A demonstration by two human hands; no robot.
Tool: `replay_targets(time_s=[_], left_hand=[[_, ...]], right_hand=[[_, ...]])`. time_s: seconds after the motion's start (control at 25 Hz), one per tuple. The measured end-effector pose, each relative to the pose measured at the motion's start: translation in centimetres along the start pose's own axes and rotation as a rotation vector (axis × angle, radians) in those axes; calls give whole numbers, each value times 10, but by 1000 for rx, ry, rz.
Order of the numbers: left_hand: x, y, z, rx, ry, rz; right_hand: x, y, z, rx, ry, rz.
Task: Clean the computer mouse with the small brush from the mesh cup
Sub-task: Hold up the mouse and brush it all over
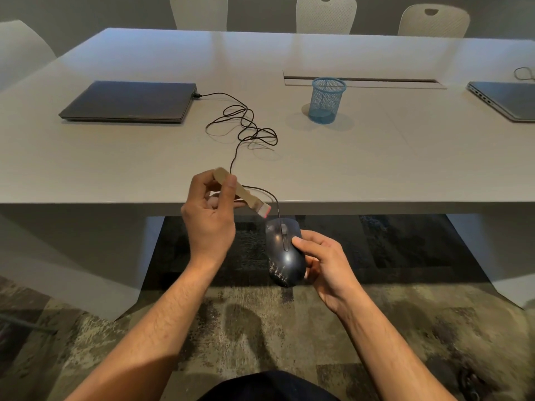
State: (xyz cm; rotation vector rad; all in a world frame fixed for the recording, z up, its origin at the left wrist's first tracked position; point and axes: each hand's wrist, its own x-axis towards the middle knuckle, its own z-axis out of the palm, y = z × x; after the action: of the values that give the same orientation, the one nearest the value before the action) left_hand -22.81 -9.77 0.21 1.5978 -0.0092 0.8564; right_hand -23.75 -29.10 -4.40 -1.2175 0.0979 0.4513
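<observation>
While the closed laptop (128, 101) lies flat at the left of the table (376, 157), its black cable (243, 123) leaves the right rear corner, loops loosely across the tabletop, passes behind the left hand and drops over the near edge to the mouse. The left hand (210, 215) is raised at the table edge and pinches the small brush (241, 192) by its tan handle between thumb and curled fingers; part of the handle is hidden inside the grip. The pale, red-tipped bristles are blurred and sit just above the front of the computer mouse (285, 253); contact cannot be confirmed. The mouse is held below table level, over the carpet, by the right hand (324, 267), thumb on its right button and fingers wrapped beneath, out of sight. White marks show on its rear shell. The blue mesh cup (327, 100) stands upright farther back. A second laptop (509, 101) at far right is cut off by the frame.
</observation>
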Motion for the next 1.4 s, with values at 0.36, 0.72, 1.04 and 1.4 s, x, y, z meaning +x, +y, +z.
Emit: replay_targets(time_s=[0.36, 0.72, 1.04, 1.4], left_hand=[[0, 7, -2, -13, 4, -12], [0, 12, 2, -22, -40, 9], [1, 17, 6, 28, -108, 62], [4, 16, 6, 42, -242, 144]], right_hand=[[2, -2, -1, 14, -13, -29], [2, -4, 0, 13, 21, -18], [2, -3, 0, -16, 19, -19], [2, 0, -2, -19, 29, -27]])
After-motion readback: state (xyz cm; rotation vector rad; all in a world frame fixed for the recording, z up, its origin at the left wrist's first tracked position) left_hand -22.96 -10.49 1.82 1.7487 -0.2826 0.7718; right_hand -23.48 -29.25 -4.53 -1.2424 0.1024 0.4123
